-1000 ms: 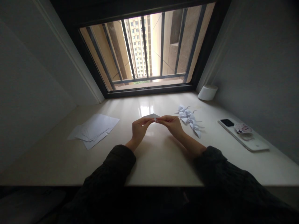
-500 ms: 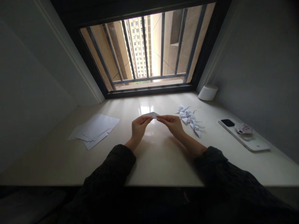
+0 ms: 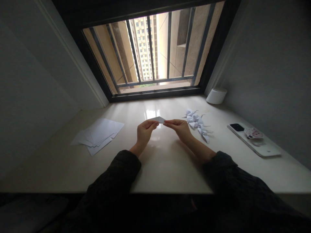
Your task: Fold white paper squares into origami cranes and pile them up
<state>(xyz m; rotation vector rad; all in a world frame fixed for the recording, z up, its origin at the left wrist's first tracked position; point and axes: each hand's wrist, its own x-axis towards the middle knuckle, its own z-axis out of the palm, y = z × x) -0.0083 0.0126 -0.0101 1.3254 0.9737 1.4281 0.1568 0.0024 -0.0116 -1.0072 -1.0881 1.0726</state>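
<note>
A small piece of folded white paper (image 3: 159, 119), peaked at its top, is held up between my two hands over the middle of the white counter (image 3: 167, 171). My left hand (image 3: 145, 129) pinches its left part between thumb and fingers. On the other side, my right hand (image 3: 179, 127) grips the right corner with thumb and forefinger. Fingers cover part of the paper's lower edge. Just beyond my right hand lie several white folded paper cranes (image 3: 197, 124) in a cluster.
Loose white paper sheets (image 3: 100, 132) lie in a fanned stack on the left. A phone (image 3: 254, 140) with a cartoon grip rests at the right, and a white cylindrical object (image 3: 216, 96) stands in the back right corner. Behind the counter is a barred window (image 3: 155, 51).
My right fingertips have shifted very slightly to the right along the paper. Otherwise the hands and paper stay in place.
</note>
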